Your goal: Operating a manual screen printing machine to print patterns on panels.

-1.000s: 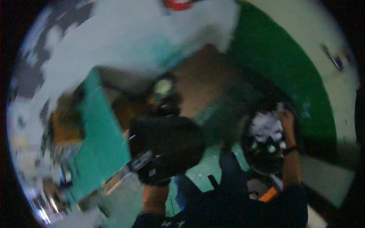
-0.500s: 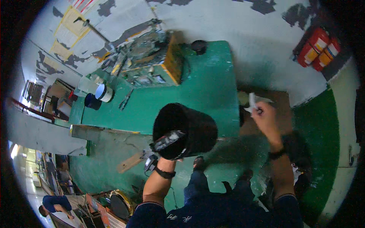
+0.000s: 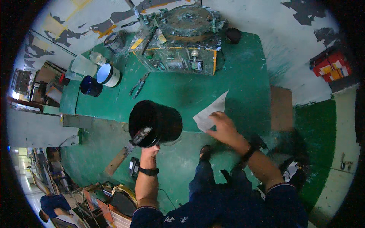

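My left hand (image 3: 150, 150) holds up a black bucket (image 3: 167, 122), tipped on its side with its mouth toward the left; most of the fingers are hidden beneath it. A wooden-handled scraper (image 3: 118, 161) with a stained blade leans out of the bucket's mouth, its handle pointing down-left. My right hand (image 3: 224, 131), thumb and fingers bent, grips a white piece of paper (image 3: 210, 112) by its lower right part, over the front of the green table (image 3: 167, 91).
A paint-smeared machine with a round top (image 3: 190, 22) stands on the table's far side. To its left are a white bucket (image 3: 110, 78), a dark blue pot (image 3: 90, 86) and pliers-like tools (image 3: 139, 85). Red fire extinguishers (image 3: 332, 67) hang at right. Another person (image 3: 55, 205) is at lower left.
My right hand has come left with the white paper, which now spreads out over the table. The bucket in my left hand has shifted left, and my view has turned.
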